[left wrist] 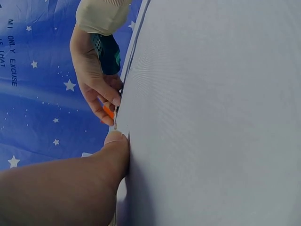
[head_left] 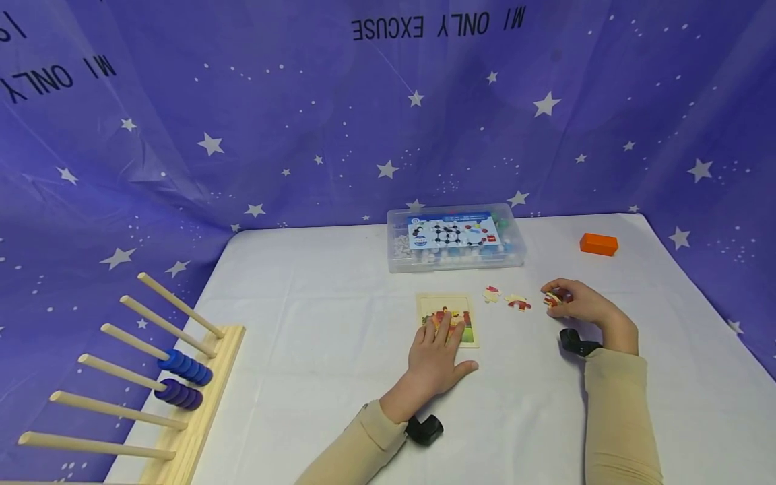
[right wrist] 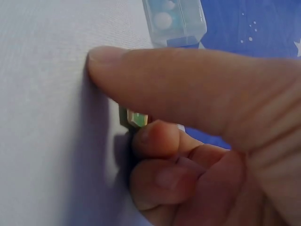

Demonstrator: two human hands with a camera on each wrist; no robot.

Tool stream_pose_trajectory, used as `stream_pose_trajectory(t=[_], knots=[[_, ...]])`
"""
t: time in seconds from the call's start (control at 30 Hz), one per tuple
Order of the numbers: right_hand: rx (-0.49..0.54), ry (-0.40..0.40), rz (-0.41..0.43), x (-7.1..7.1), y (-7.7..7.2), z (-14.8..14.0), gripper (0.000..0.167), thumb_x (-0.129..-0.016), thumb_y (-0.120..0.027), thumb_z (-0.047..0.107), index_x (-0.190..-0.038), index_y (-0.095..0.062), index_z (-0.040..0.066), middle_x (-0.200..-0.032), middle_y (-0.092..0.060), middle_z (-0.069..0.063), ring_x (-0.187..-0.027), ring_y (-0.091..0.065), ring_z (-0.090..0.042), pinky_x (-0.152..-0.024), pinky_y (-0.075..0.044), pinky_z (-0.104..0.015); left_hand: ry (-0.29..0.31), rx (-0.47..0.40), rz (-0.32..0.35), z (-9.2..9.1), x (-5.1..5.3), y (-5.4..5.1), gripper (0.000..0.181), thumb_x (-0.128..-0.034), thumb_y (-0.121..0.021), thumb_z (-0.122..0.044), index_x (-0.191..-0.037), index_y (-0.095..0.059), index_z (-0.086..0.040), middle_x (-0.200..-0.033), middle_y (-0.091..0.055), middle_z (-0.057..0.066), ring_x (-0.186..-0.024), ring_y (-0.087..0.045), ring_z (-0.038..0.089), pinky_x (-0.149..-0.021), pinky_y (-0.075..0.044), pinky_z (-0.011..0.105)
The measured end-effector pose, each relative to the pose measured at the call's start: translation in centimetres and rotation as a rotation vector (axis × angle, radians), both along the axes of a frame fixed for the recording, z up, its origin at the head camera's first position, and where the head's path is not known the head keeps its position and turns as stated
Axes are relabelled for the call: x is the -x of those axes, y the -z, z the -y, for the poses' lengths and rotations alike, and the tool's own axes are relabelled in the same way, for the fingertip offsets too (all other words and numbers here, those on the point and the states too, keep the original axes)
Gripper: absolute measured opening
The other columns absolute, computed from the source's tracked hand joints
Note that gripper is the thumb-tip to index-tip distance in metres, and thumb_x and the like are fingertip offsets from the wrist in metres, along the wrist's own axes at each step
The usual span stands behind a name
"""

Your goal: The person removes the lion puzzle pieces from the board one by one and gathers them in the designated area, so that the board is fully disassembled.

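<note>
My left hand (head_left: 433, 360) lies with fingers spread over the lower part of a small wooden-framed picture puzzle (head_left: 427, 301), covering some of its picture. To the right of the frame, two loose puzzle pieces, one pink and cream (head_left: 492, 294) and one red and cream (head_left: 518, 303), rest on the white cloth. My right hand (head_left: 585, 303) pinches another puzzle piece (head_left: 550, 300) between thumb and fingers, at or just above the cloth. In the right wrist view, the thumb and curled fingers of the right hand (right wrist: 188, 122) show close up, with a small greenish item partly hidden behind them.
Behind the puzzle stands a clear plastic case (head_left: 456, 259) with a molecule-model label. An orange block (head_left: 599, 244) sits at the back right. At the left is a wooden peg rack (head_left: 212, 397) with blue and purple rings. A starry purple cloth hangs behind the table.
</note>
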State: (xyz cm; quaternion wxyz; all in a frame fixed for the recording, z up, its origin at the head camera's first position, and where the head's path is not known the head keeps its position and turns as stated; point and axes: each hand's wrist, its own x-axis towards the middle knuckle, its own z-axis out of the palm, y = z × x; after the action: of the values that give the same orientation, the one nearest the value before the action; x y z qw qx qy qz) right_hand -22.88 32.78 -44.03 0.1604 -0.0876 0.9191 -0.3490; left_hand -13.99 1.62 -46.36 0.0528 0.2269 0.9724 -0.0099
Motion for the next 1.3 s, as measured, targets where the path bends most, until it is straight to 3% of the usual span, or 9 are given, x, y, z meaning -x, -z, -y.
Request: stream_pose_trajectory(t=[0.2,0.3,0.4,0.6,0.77,1.0,1.3], knots=[[-0.033,-0.006,0.022,-0.2,-0.5,0.4,0.054,-0.078,-0.070,0.020,-0.120,-0.048,-0.005,-0.102,-0.050,-0.020,-0.088,-0.044,-0.031,-0.074,-0.040,-0.042,-0.014,-0.003,0.011,-0.1,-0.2,0.0,0.074,-0.0857,-0.030,-0.066,-0.145,-0.020,-0.023,-0.148,-0.019,0.004,-0.133,-0.017,0.032,-0.104,-0.017,0.041],[-0.098,-0.008,-0.011,-0.1,-1.3,1.9,0.054,-0.079,-0.068,0.026,-0.119,-0.048,-0.005,-0.104,-0.049,-0.025,-0.090,-0.045,-0.035,-0.079,-0.039,-0.050,-0.019,0.014,-0.003,-0.2,-0.3,-0.1,0.074,-0.0857,-0.030,-0.066,-0.145,-0.020,-0.023,-0.147,-0.022,0.004,-0.133,-0.018,0.032,-0.104,-0.017,0.041],[-0.103,-0.031,-0.078,0.4,-1.9,4.7,0.048,-0.083,-0.064,0.026,-0.117,-0.050,-0.005,-0.102,-0.049,-0.024,-0.088,-0.047,-0.034,-0.077,-0.041,-0.049,-0.020,0.050,-0.031,-0.4,-0.3,-0.1,0.075,-0.0856,-0.029,-0.066,-0.146,-0.020,-0.022,-0.146,-0.025,0.004,-0.132,-0.019,0.033,-0.103,-0.018,0.041],[-0.042,-0.251,-0.228,0.1,-1.4,12.9,0.029,-0.087,-0.059,0.016,-0.110,-0.058,-0.002,-0.093,-0.053,-0.013,-0.077,-0.050,-0.022,-0.069,-0.043,-0.038,-0.003,0.124,-0.117,-0.9,-0.6,0.1,0.074,-0.0858,-0.028,-0.066,-0.144,-0.026,-0.020,-0.141,-0.031,0.003,-0.128,-0.024,0.038,-0.101,-0.021,0.044],[-0.046,-0.394,-0.264,-1.1,-0.7,17.6,0.032,-0.092,-0.054,0.020,-0.117,-0.056,0.001,-0.099,-0.050,-0.012,-0.081,-0.050,-0.019,-0.074,-0.042,-0.038,0.005,0.145,-0.162,-1.0,-0.8,-0.1,0.073,-0.0851,-0.031,-0.066,-0.140,-0.036,-0.018,-0.139,-0.034,0.002,-0.126,-0.028,0.036,-0.101,-0.024,0.043],[-0.006,-0.414,-0.187,-1.5,0.3,18.8,0.046,-0.093,-0.050,0.032,-0.130,-0.049,0.005,-0.098,-0.044,-0.007,-0.081,-0.043,-0.017,-0.073,-0.037,-0.036,-0.026,0.178,-0.150,-1.3,-1.4,-0.6,0.071,-0.0869,-0.030,-0.064,-0.139,-0.038,-0.017,-0.140,-0.035,0.002,-0.123,-0.034,0.032,-0.100,-0.025,0.041],[0.080,-0.493,-0.173,-0.7,1.0,17.7,0.039,-0.092,-0.052,0.028,-0.126,-0.055,0.008,-0.093,-0.045,-0.005,-0.077,-0.040,-0.015,-0.069,-0.037,-0.032,-0.043,0.187,-0.120,-1.9,-1.8,-0.5,0.070,-0.0889,-0.030,-0.061,-0.139,-0.036,-0.013,-0.140,-0.034,0.005,-0.129,-0.026,0.028,-0.100,-0.026,0.042]])
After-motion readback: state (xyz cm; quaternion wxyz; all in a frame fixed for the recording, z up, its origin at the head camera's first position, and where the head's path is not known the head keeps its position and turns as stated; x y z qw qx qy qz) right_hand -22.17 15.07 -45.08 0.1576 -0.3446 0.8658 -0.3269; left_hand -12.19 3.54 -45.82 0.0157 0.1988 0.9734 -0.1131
